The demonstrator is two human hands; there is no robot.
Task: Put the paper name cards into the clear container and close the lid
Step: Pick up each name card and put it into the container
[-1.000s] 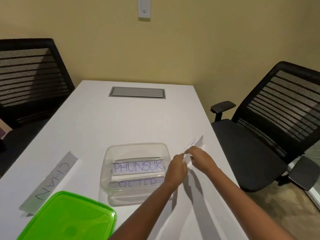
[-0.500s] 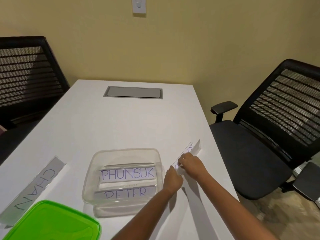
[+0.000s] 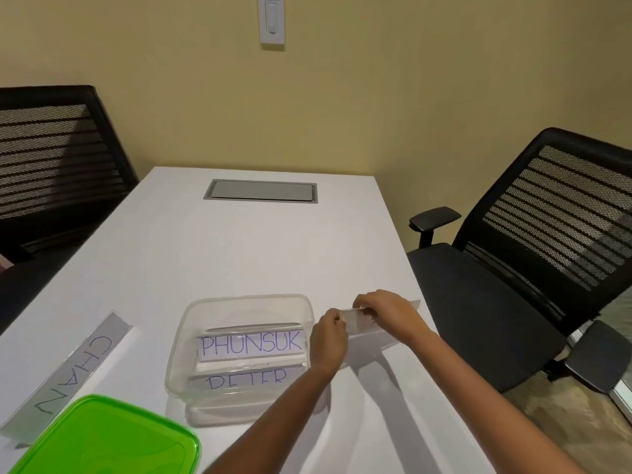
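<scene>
Clear plastic container (image 3: 191,336) sits on the white table (image 3: 239,254), two name cards inside. Just right of it, left hand (image 3: 330,340) and right hand (image 3: 390,313) each grip a third card (image 3: 362,323). Green lid (image 3: 106,439) lies near left.

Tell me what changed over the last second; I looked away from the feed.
Both hands, left hand and right hand, have lifted the name card off the table and turned it crosswise beside the clear container; earlier it lay angled near the table's right edge. Unchanged: PHUNSUK card and PETER card inside, CHAN card and green lid on the table.
</scene>
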